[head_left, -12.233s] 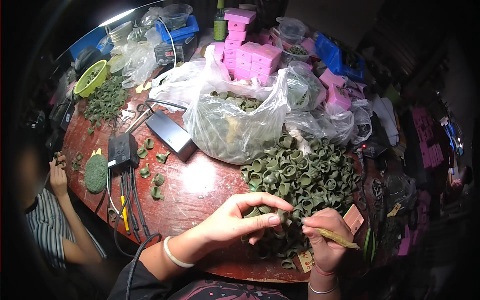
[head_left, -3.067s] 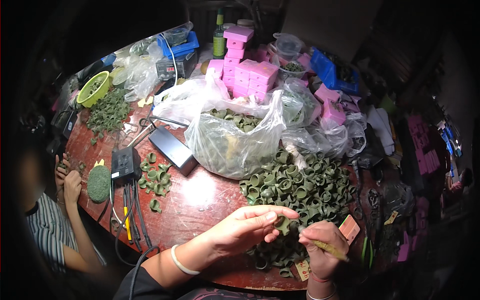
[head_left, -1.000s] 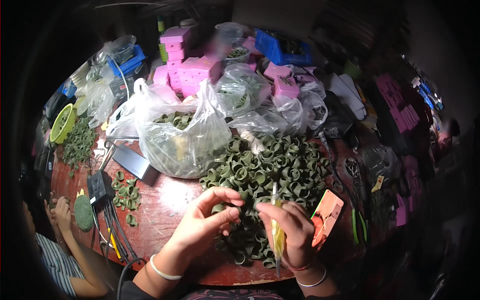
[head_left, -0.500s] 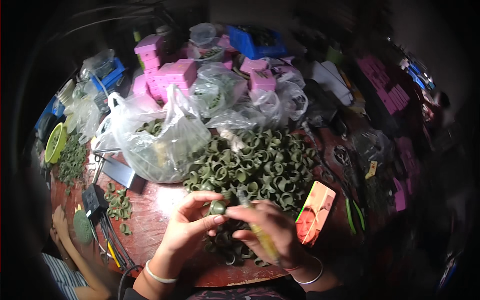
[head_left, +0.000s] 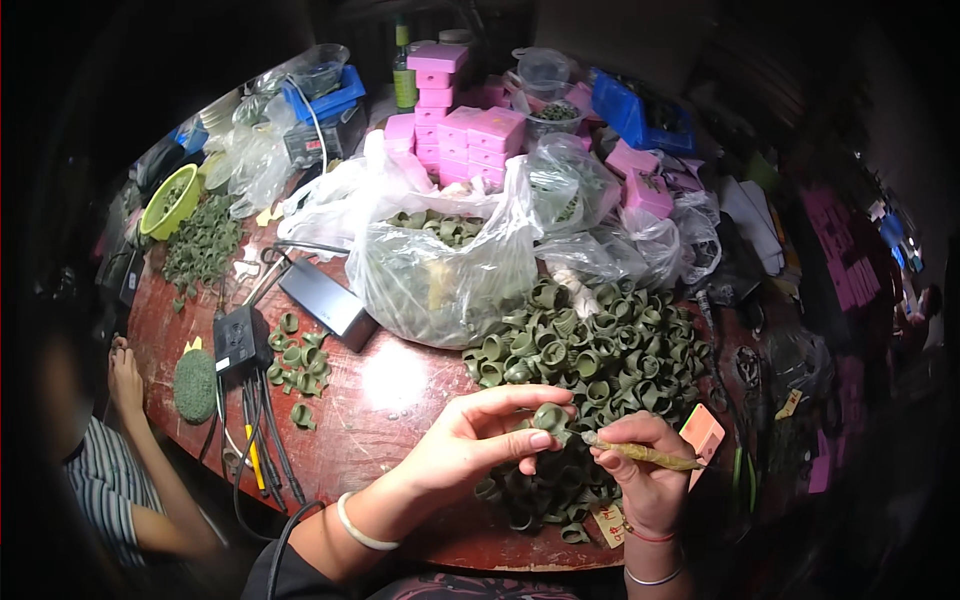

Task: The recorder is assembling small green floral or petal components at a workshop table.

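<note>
Between the thumb and fingers of my left hand (head_left: 475,437) is a dark green ring (head_left: 550,417) with a broad, rounded top. My right hand (head_left: 652,485) grips a slim pen-shaped tool (head_left: 655,457) with a yellowish-brown wrapped shaft. It lies nearly level, its pale tip pointing left, close to the ring. Whether the tip touches the ring I cannot tell. Under and beyond both hands spreads a large heap of similar green rings (head_left: 610,345). A small paper tag (head_left: 608,524) with handwriting lies beside my right wrist.
A clear plastic bag (head_left: 430,290) of green pieces stands behind the heap, before stacked pink boxes (head_left: 485,140). Left are a dark box (head_left: 325,300), a black cable unit (head_left: 240,340), loose rings (head_left: 298,365) and a co-worker's arm (head_left: 150,440). A phone (head_left: 703,435) lies right.
The view has turned left, shifting the table's contents rightward. In my right hand the tool has swung from steep to nearly level, its tip beside the ring. My left hand still holds the ring.
</note>
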`<control>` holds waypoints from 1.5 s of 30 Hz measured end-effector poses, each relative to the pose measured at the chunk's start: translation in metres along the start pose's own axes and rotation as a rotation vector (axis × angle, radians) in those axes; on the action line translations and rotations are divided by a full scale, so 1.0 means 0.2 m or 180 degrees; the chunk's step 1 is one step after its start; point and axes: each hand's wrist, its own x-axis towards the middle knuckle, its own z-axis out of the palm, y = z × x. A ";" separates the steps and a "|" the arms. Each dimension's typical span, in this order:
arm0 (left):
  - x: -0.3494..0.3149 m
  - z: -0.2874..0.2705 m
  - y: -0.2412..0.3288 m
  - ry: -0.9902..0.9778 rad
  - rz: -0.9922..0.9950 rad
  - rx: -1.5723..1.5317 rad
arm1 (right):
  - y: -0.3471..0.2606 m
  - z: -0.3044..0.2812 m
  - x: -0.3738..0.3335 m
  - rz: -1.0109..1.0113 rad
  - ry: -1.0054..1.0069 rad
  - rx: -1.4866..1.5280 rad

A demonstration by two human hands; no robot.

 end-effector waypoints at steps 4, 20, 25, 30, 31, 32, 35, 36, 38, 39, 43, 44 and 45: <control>-0.01 -0.03 0.00 -0.0121 -0.0080 -0.0277 | -0.01 0.02 0.01 -0.0073 -0.0021 -0.0221; 0.00 -0.01 0.00 -0.0065 -0.0178 -0.0577 | -0.05 0.06 0.02 -0.1306 0.0125 -0.1649; -0.02 -0.01 0.00 0.0207 0.0174 -0.0616 | -0.08 0.07 -0.01 -0.1845 -0.0101 -0.2032; 0.00 -0.02 -0.03 0.0372 0.0240 -0.0601 | -0.05 0.08 -0.02 -0.2400 -0.0459 -0.2286; 0.00 -0.02 -0.02 0.0408 0.0240 -0.0681 | -0.04 0.09 -0.02 -0.2484 -0.0440 -0.2300; 0.00 -0.04 -0.03 0.0441 0.0226 -0.0780 | -0.03 0.09 -0.03 -0.2461 -0.0380 -0.2222; 0.01 -0.01 -0.01 0.0557 0.0290 -0.0638 | -0.04 0.10 -0.05 -0.2389 -0.0327 -0.2119; 0.01 0.00 -0.01 0.0526 0.0286 -0.0657 | -0.06 0.10 -0.06 -0.2337 -0.0340 -0.2066; 0.01 0.01 -0.02 0.0632 0.0258 -0.0451 | -0.02 0.10 -0.05 -0.2268 -0.0387 -0.2042; 0.00 0.01 -0.02 0.0638 0.0262 -0.0450 | -0.01 0.11 -0.05 -0.2205 -0.0431 -0.2032; -0.01 0.00 -0.03 0.0172 0.0248 -0.0392 | 0.00 0.11 -0.03 -0.2184 -0.0300 -0.2088; -0.01 0.00 -0.03 0.0220 0.0255 -0.0350 | -0.01 0.11 -0.02 -0.2124 -0.0309 -0.2015; -0.01 0.00 -0.03 0.0269 0.0265 -0.0305 | 0.00 0.11 -0.02 -0.2129 -0.0312 -0.2022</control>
